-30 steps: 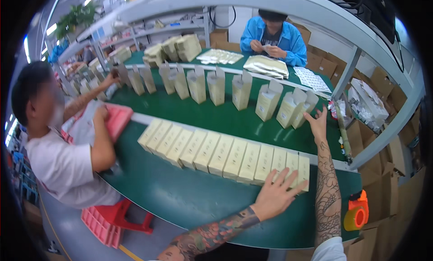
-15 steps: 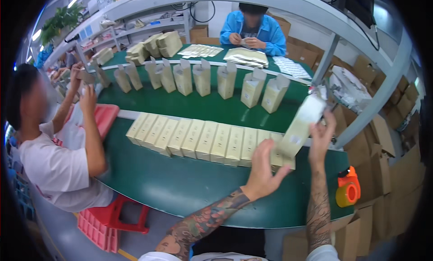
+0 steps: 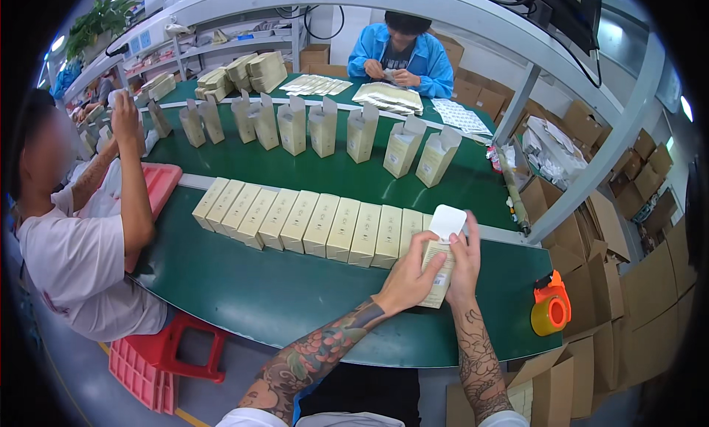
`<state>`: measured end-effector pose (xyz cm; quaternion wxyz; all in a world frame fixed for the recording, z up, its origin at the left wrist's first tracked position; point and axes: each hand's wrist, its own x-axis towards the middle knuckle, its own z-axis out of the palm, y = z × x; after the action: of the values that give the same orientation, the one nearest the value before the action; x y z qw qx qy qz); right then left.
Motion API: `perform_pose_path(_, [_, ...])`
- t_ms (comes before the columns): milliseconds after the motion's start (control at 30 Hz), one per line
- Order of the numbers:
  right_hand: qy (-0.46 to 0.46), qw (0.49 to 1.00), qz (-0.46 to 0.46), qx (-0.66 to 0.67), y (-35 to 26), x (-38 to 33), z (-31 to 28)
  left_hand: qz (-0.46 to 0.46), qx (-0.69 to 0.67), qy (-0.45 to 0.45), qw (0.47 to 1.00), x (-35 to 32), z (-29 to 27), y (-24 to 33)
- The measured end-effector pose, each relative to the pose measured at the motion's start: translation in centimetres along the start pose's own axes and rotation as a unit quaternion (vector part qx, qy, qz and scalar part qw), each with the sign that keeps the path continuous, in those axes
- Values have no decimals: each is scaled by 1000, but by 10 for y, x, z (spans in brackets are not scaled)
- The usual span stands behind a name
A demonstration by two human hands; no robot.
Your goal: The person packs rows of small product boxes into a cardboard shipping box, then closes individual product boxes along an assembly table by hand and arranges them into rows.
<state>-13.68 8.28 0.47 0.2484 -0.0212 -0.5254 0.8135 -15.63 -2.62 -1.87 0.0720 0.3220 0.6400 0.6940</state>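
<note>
On my feed, the left hand (image 3: 406, 281) and right hand (image 3: 465, 263) hold an open-flapped carton (image 3: 441, 281) over the worktable (image 3: 310, 301); a carton row (image 3: 341, 229) lines its far edge, a tape dispenser (image 3: 550, 310) its right.

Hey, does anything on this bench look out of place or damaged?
Nothing looks spilled or damaged. The orange tape dispenser stands out slightly: it appears to jut past the right edge of the green bench. Standing open cartons are also unevenly spaced.

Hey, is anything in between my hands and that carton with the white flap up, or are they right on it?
Nothing visible stands between: the left hand and the right hand both hold the carton directly, its white flap uncovered.
</note>
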Motion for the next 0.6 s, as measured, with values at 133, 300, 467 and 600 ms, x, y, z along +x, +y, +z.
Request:
perform_pose_path(133, [-80, 996, -11, -27, 6, 6, -10, -23, -121, 114, 986, 3, -1, 2])
perform_pose_path(300, [-34, 998, 18, -50, 0, 7, -9, 49, 17, 83, 995, -1, -4, 3])
perform_pose_path(467, [-59, 997, 48, 13, -3, 0, 5, 48, -9, 95, 994, -1, -10, 10])
perform_pose_path(600, [-100, 978, -105, -152, 4, 1, 8, -6, -64, 58, 996, 0, -21, 7])
